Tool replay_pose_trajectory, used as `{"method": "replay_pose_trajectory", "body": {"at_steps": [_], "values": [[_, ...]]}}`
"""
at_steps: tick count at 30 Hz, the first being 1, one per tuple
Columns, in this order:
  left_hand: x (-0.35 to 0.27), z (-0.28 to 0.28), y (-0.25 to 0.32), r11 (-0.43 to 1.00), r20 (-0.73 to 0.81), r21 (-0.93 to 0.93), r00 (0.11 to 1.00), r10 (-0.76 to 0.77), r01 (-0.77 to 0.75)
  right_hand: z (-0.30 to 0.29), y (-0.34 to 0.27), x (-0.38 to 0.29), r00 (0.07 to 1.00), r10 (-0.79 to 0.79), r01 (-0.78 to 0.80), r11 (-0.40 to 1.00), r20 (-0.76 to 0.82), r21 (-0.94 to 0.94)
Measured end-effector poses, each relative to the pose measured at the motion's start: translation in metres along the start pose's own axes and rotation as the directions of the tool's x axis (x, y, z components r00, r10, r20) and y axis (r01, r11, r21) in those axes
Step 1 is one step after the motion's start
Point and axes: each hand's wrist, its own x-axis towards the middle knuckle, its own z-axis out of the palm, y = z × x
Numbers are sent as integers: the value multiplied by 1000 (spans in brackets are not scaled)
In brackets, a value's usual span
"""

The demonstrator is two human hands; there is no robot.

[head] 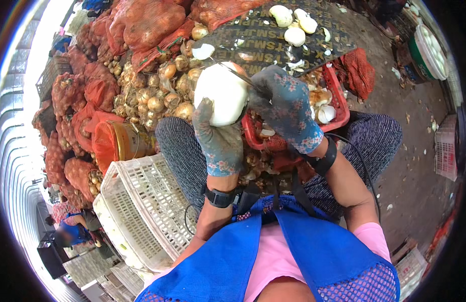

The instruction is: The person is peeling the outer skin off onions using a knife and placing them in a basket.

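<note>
My left hand (pixel 219 139), in a grey flowered work glove, holds a large white peeled onion (pixel 219 94) from below. My right hand (pixel 286 107), gloved in blue floral fabric with a dark palm, grips a knife. The thin knife blade (pixel 238 72) lies across the top of the onion. By the blade's far end is a white piece of onion skin (pixel 203 51); whether it touches the blade is unclear. Beneath my hands, between my knees, a red plastic basket (pixel 343 113) contains onion peelings. The knife's handle is hidden in my right fist.
Several peeled onions (pixel 294 36) rest on a dark printed board (pixel 252 41). Unpeeled onions (pixel 155 104) are heaped at left beside red mesh sacks (pixel 146 22). A white plastic crate (pixel 142 204) stands by my left leg. A bucket (pixel 425 56) of white onions is far right. Another person (pixel 72 230) sits lower left.
</note>
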Motion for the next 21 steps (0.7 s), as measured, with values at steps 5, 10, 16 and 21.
{"method": "replay_pose_trajectory", "body": {"at_steps": [5,10,16,21], "values": [[3,0,3,978,38,-160,991,-131,136,-2,-6,1,979,121,-123,992,-164,-4],[-3,-10,13,864,228,-441,961,-155,244,-17,31,4,901,417,-433,886,-122,-168],[2,-17,17,858,203,-448,963,-178,253,-13,47,-11,908,416,-411,869,-42,-276],[2,-20,14,848,267,-436,943,-199,302,-19,-7,8,990,131,-127,988,-43,90]]}}
